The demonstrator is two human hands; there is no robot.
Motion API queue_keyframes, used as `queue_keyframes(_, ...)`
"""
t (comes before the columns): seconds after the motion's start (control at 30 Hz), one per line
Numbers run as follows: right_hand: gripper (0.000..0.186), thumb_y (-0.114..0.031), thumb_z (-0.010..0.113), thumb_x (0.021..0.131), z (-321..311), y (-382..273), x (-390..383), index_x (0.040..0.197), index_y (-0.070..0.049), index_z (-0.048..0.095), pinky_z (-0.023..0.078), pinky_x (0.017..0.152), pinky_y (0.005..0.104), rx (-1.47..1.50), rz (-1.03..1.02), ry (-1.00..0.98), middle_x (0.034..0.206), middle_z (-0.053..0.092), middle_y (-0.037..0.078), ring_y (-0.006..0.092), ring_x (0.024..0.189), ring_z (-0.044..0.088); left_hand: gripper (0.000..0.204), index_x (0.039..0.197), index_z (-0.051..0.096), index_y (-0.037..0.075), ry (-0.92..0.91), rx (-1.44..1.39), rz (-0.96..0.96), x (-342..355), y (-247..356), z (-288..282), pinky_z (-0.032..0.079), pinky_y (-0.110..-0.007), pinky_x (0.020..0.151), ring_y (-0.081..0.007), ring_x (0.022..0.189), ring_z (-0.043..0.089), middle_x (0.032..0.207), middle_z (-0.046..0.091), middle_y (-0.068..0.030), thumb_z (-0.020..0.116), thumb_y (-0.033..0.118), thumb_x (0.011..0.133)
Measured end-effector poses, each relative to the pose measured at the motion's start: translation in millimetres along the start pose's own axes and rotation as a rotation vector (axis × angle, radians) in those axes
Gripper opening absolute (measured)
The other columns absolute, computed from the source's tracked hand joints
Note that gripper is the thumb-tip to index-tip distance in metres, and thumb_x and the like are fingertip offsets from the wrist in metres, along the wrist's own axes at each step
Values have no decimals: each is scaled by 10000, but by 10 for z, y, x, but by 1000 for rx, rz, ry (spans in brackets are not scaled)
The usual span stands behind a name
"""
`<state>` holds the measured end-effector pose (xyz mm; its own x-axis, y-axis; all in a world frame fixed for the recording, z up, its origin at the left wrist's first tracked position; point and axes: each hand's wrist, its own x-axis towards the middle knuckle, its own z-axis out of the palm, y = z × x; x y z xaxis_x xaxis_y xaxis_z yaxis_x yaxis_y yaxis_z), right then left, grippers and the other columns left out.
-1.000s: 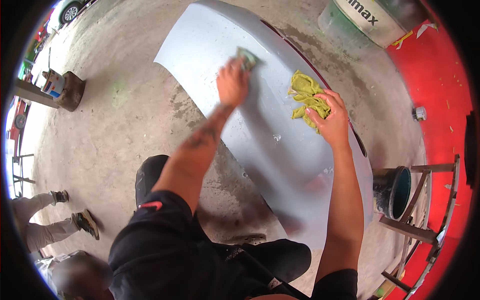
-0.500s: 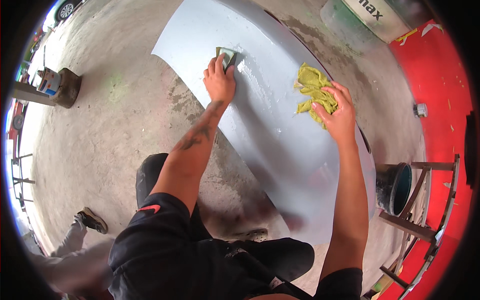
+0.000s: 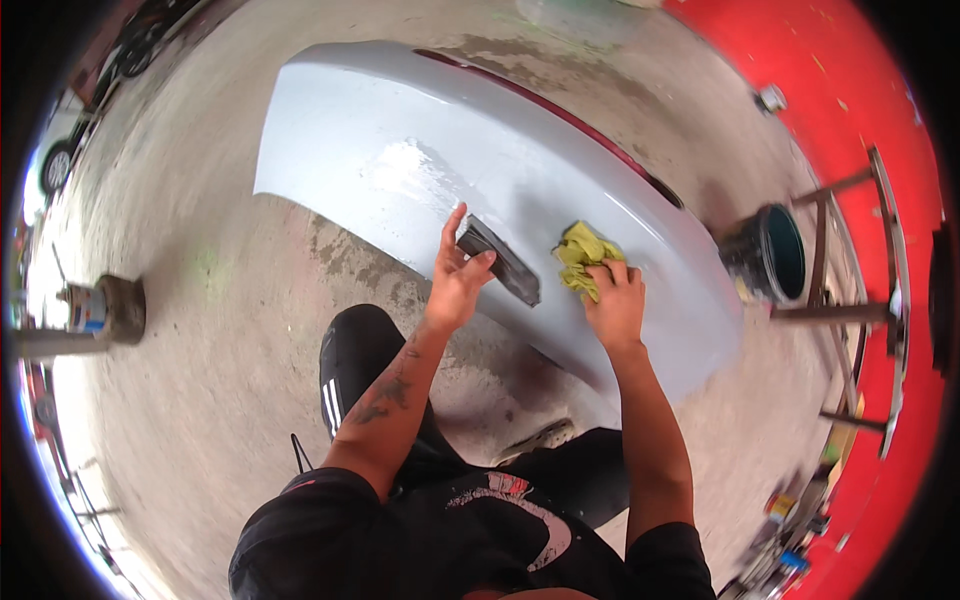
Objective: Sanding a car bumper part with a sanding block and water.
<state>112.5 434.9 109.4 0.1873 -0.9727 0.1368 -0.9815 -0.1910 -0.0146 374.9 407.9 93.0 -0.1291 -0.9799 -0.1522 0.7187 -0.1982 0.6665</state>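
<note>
A large pale-grey car body panel (image 3: pixel 350 110) lies in front of me, with a dark red strip along its far edge and wet, shiny patches on its surface. My left hand (image 3: pixel 458 288) grips a dark sanding block (image 3: pixel 500 262) near the panel's near edge; the block is tilted, its long dark face showing, and it appears lifted off the surface. To the right, my right hand (image 3: pixel 615 305) presses on a crumpled yellow-green cloth (image 3: pixel 580 255) that rests on the panel, its fingers bent around the near side of the cloth.
A black bucket (image 3: pixel 782 255) stands at the panel's right end, beside a dark metal stand (image 3: pixel 830 315) against the red wall (image 3: pixel 860 110). A small can (image 3: pixel 770 98) sits by that wall. At left, a tin (image 3: pixel 85 308) is next to a post base on the concrete floor (image 3: pixel 200 420).
My left hand has drawn the sanding block back toward me and turned it so its dark face shows. My right hand and the cloth have come nearer. The whole view has shifted.
</note>
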Motion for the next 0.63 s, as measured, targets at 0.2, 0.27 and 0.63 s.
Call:
queue_keyframes(0.2,474,-55,798,728,-176,19,-661,1175,-139,665,527,859,427,580,548,297,1130,618,111,331,981,610,738,1553,278,200,-284,-152,-103,-52,-56,551,462,-445,1018,-203,1169,567,1275,570,-57,560,-40,915)
queue_keyframes(0.27,517,-39,794,760,-357,-75,-674,1247,-99,630,537,856,386,859,607,365,1072,642,117,264,951,649,700,1538,300,191,-335,-167,-127,-48,-199,709,440,-454,1044,-218,1199,558,1293,568,-57,548,-21,919)
queue_keyframes(0.63,881,-191,811,866,-655,-441,-819,1566,-77,288,531,910,341,2103,740,404,1299,596,126,199,1117,619,745,1572,279,182,-423,-87,-251,-368,-701,1148,372,-396,1118,-228,1270,481,1363,482,-79,635,25,936)
